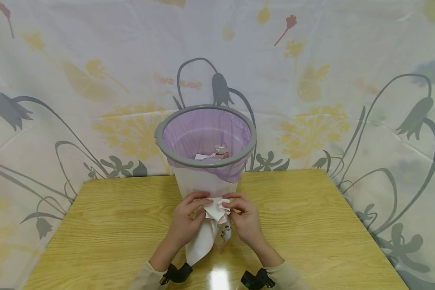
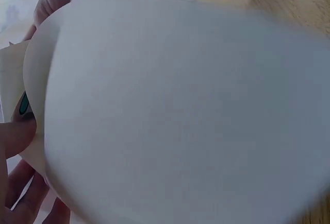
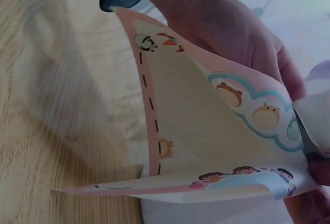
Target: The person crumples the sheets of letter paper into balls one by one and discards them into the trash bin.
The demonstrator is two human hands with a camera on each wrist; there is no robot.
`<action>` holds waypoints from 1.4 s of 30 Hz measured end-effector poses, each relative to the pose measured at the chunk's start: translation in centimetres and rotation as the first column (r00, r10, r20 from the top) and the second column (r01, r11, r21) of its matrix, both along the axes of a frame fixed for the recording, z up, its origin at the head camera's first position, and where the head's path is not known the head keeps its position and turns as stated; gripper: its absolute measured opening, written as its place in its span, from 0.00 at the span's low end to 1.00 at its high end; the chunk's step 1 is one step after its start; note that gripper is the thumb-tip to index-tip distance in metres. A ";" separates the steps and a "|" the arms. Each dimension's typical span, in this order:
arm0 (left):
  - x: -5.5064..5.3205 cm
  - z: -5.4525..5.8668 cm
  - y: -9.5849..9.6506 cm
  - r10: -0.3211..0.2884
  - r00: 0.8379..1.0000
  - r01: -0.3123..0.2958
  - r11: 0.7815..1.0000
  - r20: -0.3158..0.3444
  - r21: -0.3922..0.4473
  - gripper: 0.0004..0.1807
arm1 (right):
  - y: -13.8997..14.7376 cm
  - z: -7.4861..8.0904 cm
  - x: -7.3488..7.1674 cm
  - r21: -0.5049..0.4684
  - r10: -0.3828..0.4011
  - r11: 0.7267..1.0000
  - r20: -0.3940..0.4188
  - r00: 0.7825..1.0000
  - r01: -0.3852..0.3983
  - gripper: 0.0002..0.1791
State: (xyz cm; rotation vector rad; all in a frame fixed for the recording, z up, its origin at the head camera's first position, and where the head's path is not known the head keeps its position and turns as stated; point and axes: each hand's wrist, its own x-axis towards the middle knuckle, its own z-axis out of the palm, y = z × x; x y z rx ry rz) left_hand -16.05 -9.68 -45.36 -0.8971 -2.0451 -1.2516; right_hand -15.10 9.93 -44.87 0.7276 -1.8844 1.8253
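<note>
Both hands hold one sheet of paper (image 1: 199, 241) just in front of the bin, its upper part crumpled and folded between them. My left hand (image 1: 185, 219) pinches the crumpled part from the left, and my right hand (image 1: 247, 223) pinches it from the right. The loose lower part hangs toward me. Its plain white back (image 2: 185, 110) fills most of the left wrist view, with a thumb (image 2: 18, 136) at the left edge. In the right wrist view, the printed side (image 3: 180, 95) shows a pink border, dashed lines and small cartoon animals and children.
A white waste bin (image 1: 199, 181) with a grey rim (image 1: 204, 164) and purple liner (image 1: 206, 129) stands behind the hands. Paper scraps (image 1: 221, 152) lie inside it. Under everything is a wooden table (image 1: 123, 229), with a flower-patterned cloth (image 1: 130, 52) hanging behind.
</note>
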 end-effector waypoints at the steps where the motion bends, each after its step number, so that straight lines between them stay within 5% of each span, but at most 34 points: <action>1: 0.0 0.0 0.0 -0.001 1.000 0.001 1.000 0.001 0.004 0.21 | 0.1 -0.1 -0.1 0.004 -0.017 1.000 -0.016 1.000 0.017 0.12; 8: 0.8 -0.4 -0.7 -0.004 0.997 0.005 1.000 0.075 -0.010 0.27 | 1.2 -0.3 -0.3 -0.017 -0.116 0.993 -0.050 0.992 0.115 0.14; 12: 1.4 -1.1 -1.4 -0.039 0.984 0.048 0.998 0.176 -0.046 0.34 | 1.7 -0.3 -0.4 -0.086 -0.115 0.990 -0.023 0.993 0.113 0.16; 18: 2.0 -2.0 -2.4 -0.111 0.936 0.132 0.990 0.334 -0.042 0.39 | 2.5 -0.7 -0.1 -0.137 -0.070 0.988 0.016 0.997 0.072 0.14; 22: 2.2 -2.3 -2.9 -0.134 0.882 0.160 0.987 0.452 -0.019 0.37 | 3.0 -1.0 0.1 -0.201 -0.001 0.979 0.051 0.999 0.011 0.15; 26: 2.3 -2.3 -3.0 -0.199 0.848 0.187 0.980 0.491 0.074 0.32 | 3.2 -1.2 0.2 -0.188 0.039 0.982 0.034 0.999 -0.032 0.17; 29: 2.4 -2.3 -2.7 -0.190 0.888 0.158 0.981 0.419 0.111 0.27 | 3.3 -1.4 0.2 -0.133 0.043 0.990 -0.011 0.999 -0.044 0.16; 34: 2.4 -2.1 -2.1 -0.064 0.970 0.047 0.996 0.234 0.079 0.24 | 3.0 -1.3 0.4 -0.037 0.093 0.995 -0.083 0.992 -0.097 0.16; 38: 2.5 -1.5 -1.4 -0.062 0.983 0.050 0.996 0.173 0.071 0.23 | 2.7 -1.2 0.4 0.048 0.122 0.992 -0.175 0.977 -0.116 0.19; 42: 3.0 -1.2 -0.6 -0.166 0.965 0.143 0.982 0.201 0.123 0.22 | 2.6 -1.0 0.5 0.094 0.113 0.991 -0.238 0.965 -0.093 0.18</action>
